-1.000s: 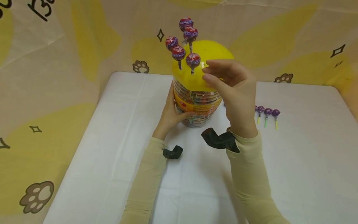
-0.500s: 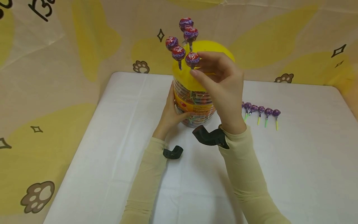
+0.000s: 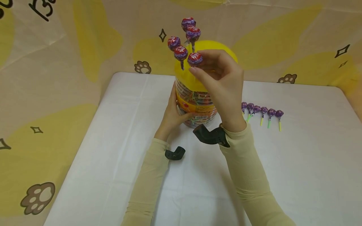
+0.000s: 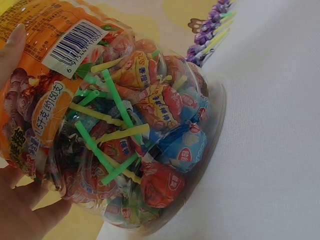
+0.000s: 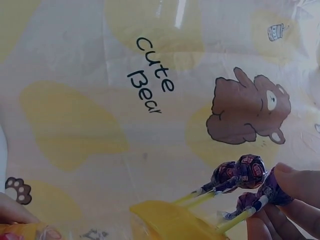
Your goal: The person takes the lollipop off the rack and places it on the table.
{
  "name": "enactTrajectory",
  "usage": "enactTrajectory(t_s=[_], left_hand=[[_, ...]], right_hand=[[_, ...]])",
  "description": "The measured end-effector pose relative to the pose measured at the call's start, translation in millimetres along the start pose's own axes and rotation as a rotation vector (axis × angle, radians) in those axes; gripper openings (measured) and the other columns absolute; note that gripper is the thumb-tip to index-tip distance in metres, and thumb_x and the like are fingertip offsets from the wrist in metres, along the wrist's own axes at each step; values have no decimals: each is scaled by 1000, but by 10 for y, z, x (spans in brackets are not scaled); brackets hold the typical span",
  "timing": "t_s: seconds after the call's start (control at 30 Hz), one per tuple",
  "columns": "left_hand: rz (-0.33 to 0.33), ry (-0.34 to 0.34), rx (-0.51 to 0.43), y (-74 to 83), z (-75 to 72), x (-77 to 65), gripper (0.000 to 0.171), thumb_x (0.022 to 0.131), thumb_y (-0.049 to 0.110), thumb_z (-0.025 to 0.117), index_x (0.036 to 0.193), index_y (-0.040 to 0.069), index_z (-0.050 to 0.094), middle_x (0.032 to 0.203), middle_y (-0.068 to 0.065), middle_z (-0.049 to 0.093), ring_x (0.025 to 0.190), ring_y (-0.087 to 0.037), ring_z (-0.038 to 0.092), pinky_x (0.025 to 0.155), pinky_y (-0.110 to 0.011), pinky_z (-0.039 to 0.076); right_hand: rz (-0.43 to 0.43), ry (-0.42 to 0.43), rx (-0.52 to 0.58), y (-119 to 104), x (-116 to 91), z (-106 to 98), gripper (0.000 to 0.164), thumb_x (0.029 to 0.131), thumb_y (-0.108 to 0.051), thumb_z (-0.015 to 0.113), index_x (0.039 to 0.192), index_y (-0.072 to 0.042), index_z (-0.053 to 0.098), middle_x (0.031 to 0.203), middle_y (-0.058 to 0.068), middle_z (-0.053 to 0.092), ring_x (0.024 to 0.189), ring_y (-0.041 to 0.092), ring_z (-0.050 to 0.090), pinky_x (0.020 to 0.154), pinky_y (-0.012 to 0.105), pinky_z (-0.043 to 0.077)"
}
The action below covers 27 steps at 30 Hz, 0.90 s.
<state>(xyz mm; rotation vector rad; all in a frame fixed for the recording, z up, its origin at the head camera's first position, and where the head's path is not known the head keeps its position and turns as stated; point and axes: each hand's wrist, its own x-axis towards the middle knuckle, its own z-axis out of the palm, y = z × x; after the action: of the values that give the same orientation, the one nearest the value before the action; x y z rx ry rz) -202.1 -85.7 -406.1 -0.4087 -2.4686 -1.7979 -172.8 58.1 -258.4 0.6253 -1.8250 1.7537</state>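
My left hand (image 3: 173, 114) grips the side of a clear ribbed jar (image 3: 195, 99) of wrapped candies, thumb across its front near the barcode. In the left wrist view the jar (image 4: 120, 135) shows green and yellow sticks among the wrappers. Its yellow domed lid (image 3: 217, 45) carries several upright lollipops (image 3: 181, 52) with red and purple wrappers. At the lid's front, my right hand (image 3: 223, 78) pinches the nearest lollipop (image 3: 194, 59) between thumb and fingers. In the right wrist view that lollipop's yellow stick (image 5: 235, 220) runs down to the lid (image 5: 175, 220).
A row of purple lollipops (image 3: 264, 110) with green and yellow sticks lies right of the jar on the white tabletop (image 3: 305, 163). Behind the table hangs a patterned cloth (image 3: 268, 37). Black wrist cameras (image 3: 175, 153) sit on both sleeves.
My right hand has moved left from beside the lid and its fingers have closed on the front lollipop. The left hand and jar stay in place.
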Motion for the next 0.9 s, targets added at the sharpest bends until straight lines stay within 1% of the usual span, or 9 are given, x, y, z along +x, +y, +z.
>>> enactTrajectory(t_s=[0.23, 0.3, 0.57, 0.7, 0.9], left_hand=[[1, -2, 4, 2, -2, -1, 111, 77, 18, 80, 152, 26, -2, 156, 1, 16, 140, -18, 22, 114, -45, 21], [0, -3, 4, 2, -2, -1, 112, 77, 18, 80, 152, 26, -2, 156, 1, 16, 140, -18, 22, 114, -45, 21], [-16, -4, 0, 9, 2, 2, 111, 77, 18, 79, 152, 26, -2, 155, 1, 16, 140, -18, 23, 114, -45, 21], [-15, -3, -3, 14, 5, 3, 110, 78, 19, 79, 152, 25, -2, 155, 0, 16, 139, -19, 23, 114, -45, 22], [-12, -2, -18, 23, 7, -2, 110, 77, 19, 79, 152, 27, -1, 155, 1, 18, 139, -18, 24, 114, -44, 22]], right_hand=[[113, 31, 30, -43, 16, 2, 25, 80, 3, 72, 104, 6, 66, 98, 12, 67, 87, 22, 64, 80, 30, 56], [131, 36, 41, -49, 22, -3, 25, 79, 3, 72, 104, 5, 66, 99, 12, 66, 88, 22, 64, 80, 30, 56], [172, 56, 123, -72, 43, -24, 24, 80, 4, 71, 104, 3, 67, 100, 12, 66, 88, 24, 62, 83, 31, 55], [186, 73, 138, -89, 49, -46, 23, 81, 3, 70, 104, 2, 67, 101, 13, 66, 91, 25, 61, 85, 32, 54], [197, 73, 169, -94, 45, -93, 24, 82, 4, 69, 105, 2, 67, 103, 13, 65, 92, 26, 61, 87, 32, 53]])
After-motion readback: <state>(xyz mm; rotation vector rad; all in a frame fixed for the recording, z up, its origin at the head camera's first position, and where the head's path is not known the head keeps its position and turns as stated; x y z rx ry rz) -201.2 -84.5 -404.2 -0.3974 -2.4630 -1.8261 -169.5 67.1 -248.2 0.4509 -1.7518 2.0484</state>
